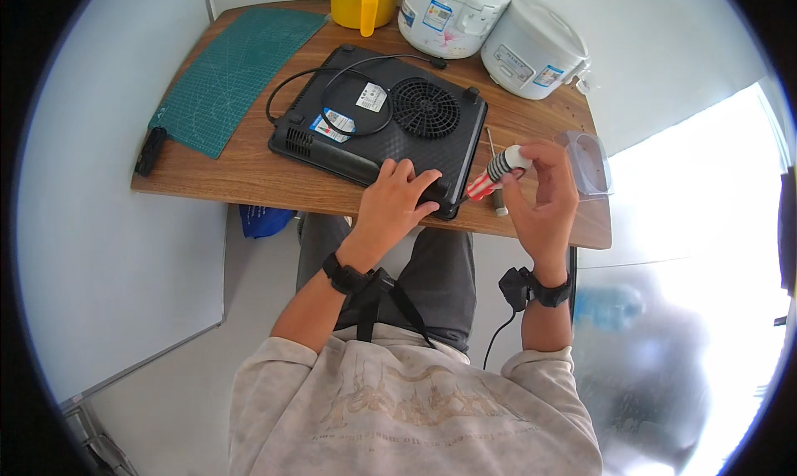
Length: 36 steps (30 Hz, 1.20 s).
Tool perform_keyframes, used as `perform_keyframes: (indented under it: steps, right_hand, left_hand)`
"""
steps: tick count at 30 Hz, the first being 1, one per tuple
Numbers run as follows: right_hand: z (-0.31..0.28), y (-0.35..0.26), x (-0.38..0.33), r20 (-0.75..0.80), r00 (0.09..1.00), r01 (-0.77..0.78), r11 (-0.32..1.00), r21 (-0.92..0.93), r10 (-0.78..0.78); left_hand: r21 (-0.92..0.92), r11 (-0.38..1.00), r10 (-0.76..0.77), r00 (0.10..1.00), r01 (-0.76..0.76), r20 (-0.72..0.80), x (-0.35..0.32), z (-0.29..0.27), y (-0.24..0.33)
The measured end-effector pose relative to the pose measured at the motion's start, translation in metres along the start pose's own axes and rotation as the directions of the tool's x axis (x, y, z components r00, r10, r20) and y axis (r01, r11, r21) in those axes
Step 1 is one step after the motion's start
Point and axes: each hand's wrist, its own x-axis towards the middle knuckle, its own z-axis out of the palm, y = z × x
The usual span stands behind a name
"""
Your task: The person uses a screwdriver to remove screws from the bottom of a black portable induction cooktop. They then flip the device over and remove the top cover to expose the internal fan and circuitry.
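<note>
Left hand (397, 200) on black appliance (374, 140), right hand (548, 198) around screwdriver (496, 170), its tip indistinct

The left hand (398, 198) rests on the front edge of a flat black appliance (378, 148), index finger and thumb apart near its right front corner. The appliance lies underside up, a round fan grille (426, 107) showing and a cord (268, 102) looped over it. The right hand (544, 198) pinches the white end of a striped screwdriver (491, 175), tilted down toward that corner; whether the tip touches cannot be told. A clear plastic tray (591, 165) sits to the right on the brown tabletop (199, 181). Behind stand a yellow pot (353, 9) and two white rice cookers (452, 19); a green mat (241, 78) lies left
</note>
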Motion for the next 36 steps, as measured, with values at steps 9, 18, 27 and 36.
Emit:
perform_keyframes:
  steps: [9,18,27,36]
  right_hand:
    - [0.001,0.002,-0.003,0.014,0.998,0.063,0.993,-0.097,-0.062]
    - [0.004,-0.014,-0.011,0.005,0.999,-0.037,0.989,0.142,0.037]
    - [0.008,-0.02,-0.022,-0.106,0.994,0.014,0.993,-0.12,-0.026]
    - [0.008,-0.025,-0.033,-0.092,0.993,-0.074,0.996,0.056,0.079]
  left_hand:
    - [-0.016,1.0,-0.014,1.0,0.014,0.01,-0.002,-0.001,0.001]
    - [-0.185,0.98,-0.045,0.99,0.07,0.136,0.013,-0.021,-0.013]
    - [0.058,0.995,0.089,0.985,-0.081,-0.147,0.08,-0.017,-0.043]
    - [0.323,0.943,0.164,0.962,-0.088,-0.22,0.091,0.014,-0.051]
